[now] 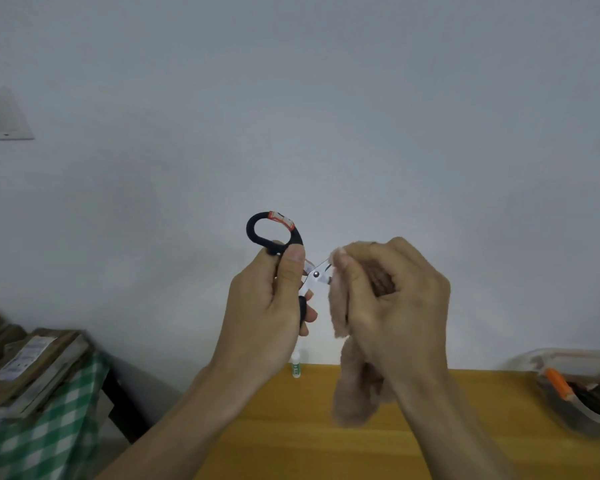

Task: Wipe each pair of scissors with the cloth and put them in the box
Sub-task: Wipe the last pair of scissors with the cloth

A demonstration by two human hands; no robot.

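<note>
Up above the wooden table, left hand is gripping black-handled scissors by the handles, loop up. Right hand is clutching the pinkish cloth bunched around the blades, just right of the pivot; cloth tail is hanging toward the table. Clear plastic box is sitting at the table's right end, holding an orange-handled item and dark blurred contents. Small white bottle is standing at the table's far edge.

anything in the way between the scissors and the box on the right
Yes: the right hand and the cloth it grips sit between the scissors, held up by the left hand, and the box at the table's right edge. Nothing else visible blocks that path.
</note>
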